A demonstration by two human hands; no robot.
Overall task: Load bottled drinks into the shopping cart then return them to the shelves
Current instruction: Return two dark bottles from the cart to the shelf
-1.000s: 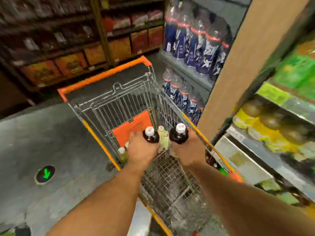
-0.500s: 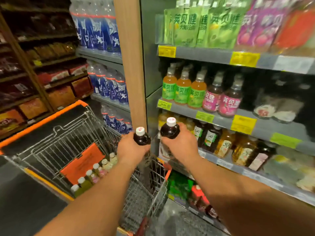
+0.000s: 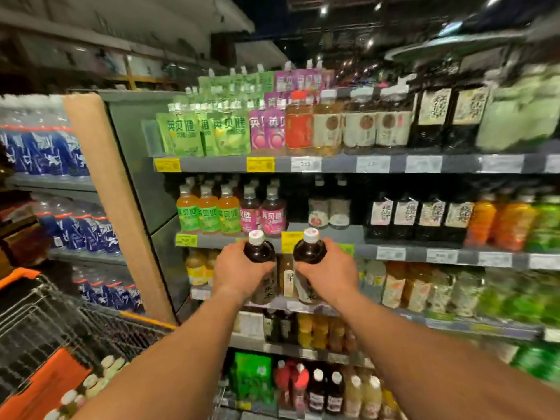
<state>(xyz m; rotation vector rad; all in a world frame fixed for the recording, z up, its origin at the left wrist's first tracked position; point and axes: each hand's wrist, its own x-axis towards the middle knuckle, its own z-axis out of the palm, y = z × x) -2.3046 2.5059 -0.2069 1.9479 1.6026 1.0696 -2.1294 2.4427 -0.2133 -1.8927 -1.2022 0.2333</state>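
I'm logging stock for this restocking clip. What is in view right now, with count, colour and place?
dark bottles: two, dark brown with white caps, one in each hand before the shelves
shelves: several grey tiers, ahead
pouches: many, green and purple, top tier left
orange juice bottles: a row, green labels, second tier left
blue-labelled water bottles: many, far left racks
shopping cart: one, wire with orange trim, lower left, white-capped bottles inside
left hand: grips the left dark bottle
right hand: grips the right dark bottle
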